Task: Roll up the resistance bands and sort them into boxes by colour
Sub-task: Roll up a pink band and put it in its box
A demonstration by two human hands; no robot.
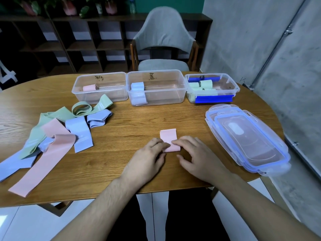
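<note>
Fingertips of both hands pinched the near end of a pink band [169, 140] mid-table, starting a roll.

Left hand [147, 158] and right hand [196, 154] curled over that end, far end flat, probably to keep the roll tight. Pink box [99, 87] sat far left; unrolled bands [57, 134] piled left.

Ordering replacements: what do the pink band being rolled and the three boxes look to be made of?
Pink band: probably matte latex or rubber, since it lies thin, limp and dull under the left hand and right hand. Boxes: likely clear, slightly frosted rigid plastic, since their contents show through the walls.
</note>
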